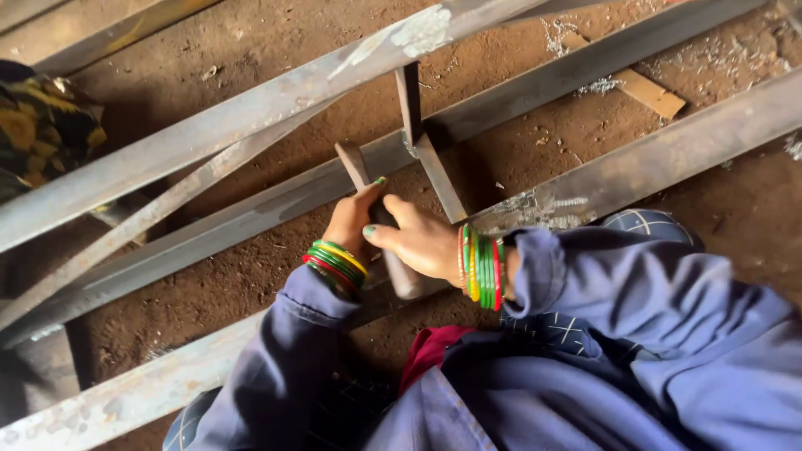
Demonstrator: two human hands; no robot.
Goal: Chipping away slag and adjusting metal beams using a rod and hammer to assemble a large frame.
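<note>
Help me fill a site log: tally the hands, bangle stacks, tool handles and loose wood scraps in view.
Hands: 2 (left hand, right hand)
Bangle stacks: 2 (left stack, right stack)
Tool handle: 1
Wood scrap: 1
Total: 6

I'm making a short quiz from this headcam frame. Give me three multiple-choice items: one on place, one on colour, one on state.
1. Where does the wooden handle lie?
A. Across a steel bar
B. Inside a bucket
C. On a shelf

2. What colours are the bangles?
A. Blue and white
B. Green, yellow and red
C. Black only

3. How is the handle held?
A. Lying untouched
B. By one hand only
C. By both hands

Answers:
1 A: the handle crosses the long steel bar on the dirt floor.
2 B: both wrists carry green, yellow and red bands.
3 C: the left hand and right hand both close on it.
</note>
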